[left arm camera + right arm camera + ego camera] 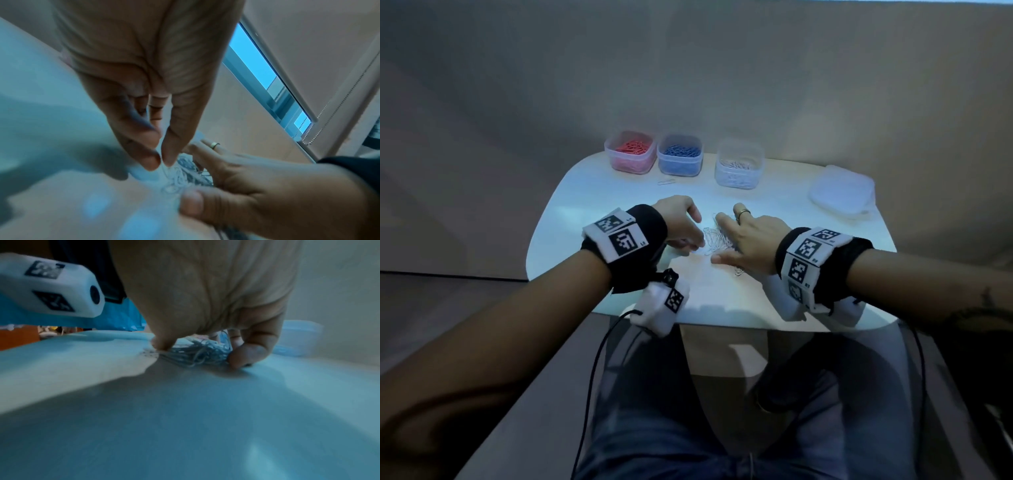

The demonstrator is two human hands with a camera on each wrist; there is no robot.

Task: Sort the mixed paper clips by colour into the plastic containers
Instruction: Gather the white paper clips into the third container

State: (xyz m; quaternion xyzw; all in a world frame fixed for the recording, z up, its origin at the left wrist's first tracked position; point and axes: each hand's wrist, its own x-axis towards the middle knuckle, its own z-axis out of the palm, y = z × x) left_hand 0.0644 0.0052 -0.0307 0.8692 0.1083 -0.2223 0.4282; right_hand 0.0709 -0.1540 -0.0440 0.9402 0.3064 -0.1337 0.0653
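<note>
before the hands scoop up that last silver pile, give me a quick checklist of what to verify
1. Silver clip pile gathered between both hands: ok.
2. Right hand curled round the pile, thumb and fingers on the table: ok.
3. Left hand actually pinching clips: cannot tell.
4. Clear container open, holding silver clips: ok.
5. No stray clips left: not ok, a loose clip lies by the blue container.

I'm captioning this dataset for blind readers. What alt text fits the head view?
Two hands, left hand and right hand, gather a pile of silver paper clips on a white table. Behind stand three open containers: red clips, blue clips, silver clips.
</note>
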